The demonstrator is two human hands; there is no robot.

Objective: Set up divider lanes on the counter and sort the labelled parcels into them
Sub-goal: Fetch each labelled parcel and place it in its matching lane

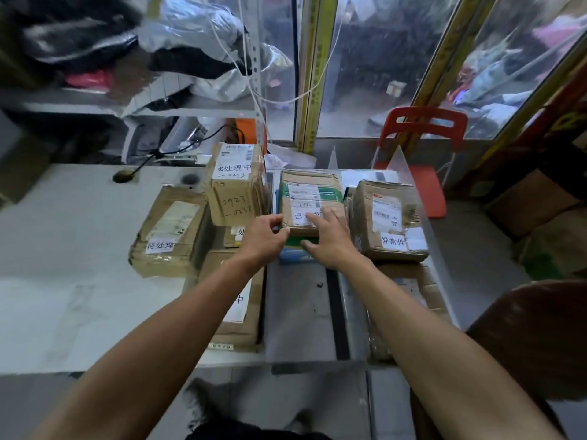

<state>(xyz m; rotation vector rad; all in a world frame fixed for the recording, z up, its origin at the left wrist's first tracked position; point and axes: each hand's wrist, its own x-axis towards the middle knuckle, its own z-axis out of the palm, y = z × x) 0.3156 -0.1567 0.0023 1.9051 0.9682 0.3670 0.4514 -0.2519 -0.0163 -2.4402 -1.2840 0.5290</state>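
Note:
Several labelled cardboard parcels lie on the white counter (63, 306). In the middle sits a parcel with green tape (309, 192). My left hand (263, 238) grips its near left corner with curled fingers. My right hand (330, 239) lies on its top with the fingers straight, over its white label. A tall box (235, 182) stands left of it, stacked on another. A flat parcel (171, 230) lies farther left. To the right sits a crumpled parcel (389, 220). Clear divider sheets (409, 176) stand upright between and beside the right-hand parcels.
Two more parcels lie near the front edge, one under my left forearm (241, 312) and one by my right forearm (416, 290). A blue-and-green item (295, 249) sits under the middle parcel. A red chair (425, 154) stands behind the counter. Shelves with bags fill the back left.

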